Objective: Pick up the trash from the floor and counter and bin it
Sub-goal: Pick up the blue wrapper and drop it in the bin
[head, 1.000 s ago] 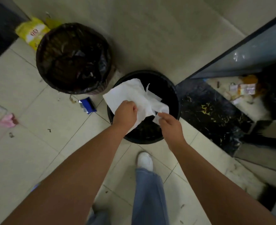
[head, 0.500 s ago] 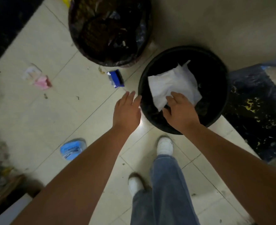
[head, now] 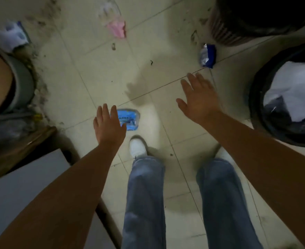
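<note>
A light blue plastic packet [head: 129, 118] lies flat on the tiled floor just ahead of my white shoe [head: 137, 145]. My left hand [head: 108, 125] hovers over its left edge, empty, fingers apart. My right hand [head: 199, 98] is spread open above bare floor, holding nothing. A dark blue wrapper [head: 207, 55] lies beyond my right hand. A pink and white crumpled wrapper [head: 116, 26] lies farther off. The black bin [head: 255, 97] at the right edge holds the white paper [head: 297, 87].
A second, bag-lined bin [head: 225, 31] stands at the top right. A grey round vessel [head: 22, 81] and dirt line the left edge, with white and blue litter [head: 13, 37] behind it. A wooden-edged grey surface [head: 22, 177] sits at the lower left.
The white paper left my hands and now lies in the black bin. My view swung left and down. Both hands moved away from the bin, the left one reaching over the light blue packet.
</note>
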